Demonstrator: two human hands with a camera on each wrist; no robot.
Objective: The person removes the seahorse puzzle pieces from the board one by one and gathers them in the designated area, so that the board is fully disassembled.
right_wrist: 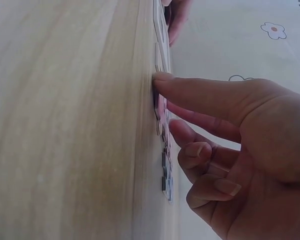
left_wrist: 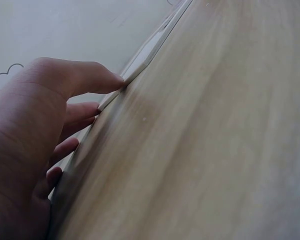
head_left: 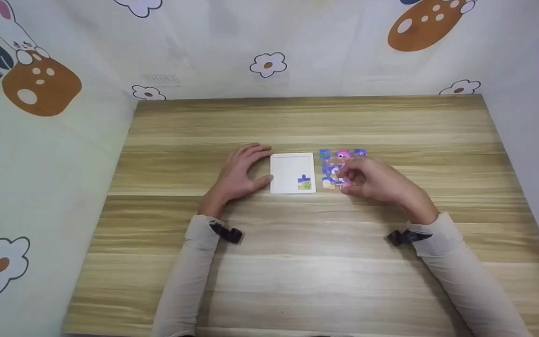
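A white square puzzle tray (head_left: 288, 169) lies flat on the table, with one blue and yellow-green puzzle piece (head_left: 304, 184) in its lower right corner. My left hand (head_left: 244, 175) rests at the tray's left side, fingers spread, the thumb touching the edge. Right of the tray, several colourful jigsaw pieces (head_left: 324, 153) lie grouped together, blue and pink with sea pictures. My right hand (head_left: 372, 180) is over their lower right part, thumb and index finger pinching a pinkish puzzle piece (right_wrist: 161, 106) at table level. My right fingers partly cover the pieces.
The wood-grain table (head_left: 297, 281) extends around the tray and pieces. Behind it and at both sides hangs a pale curtain (head_left: 213, 51) printed with flowers and oranges. A small black camera (head_left: 226, 232) is strapped to the left wrist, another black camera (head_left: 403, 237) to the right.
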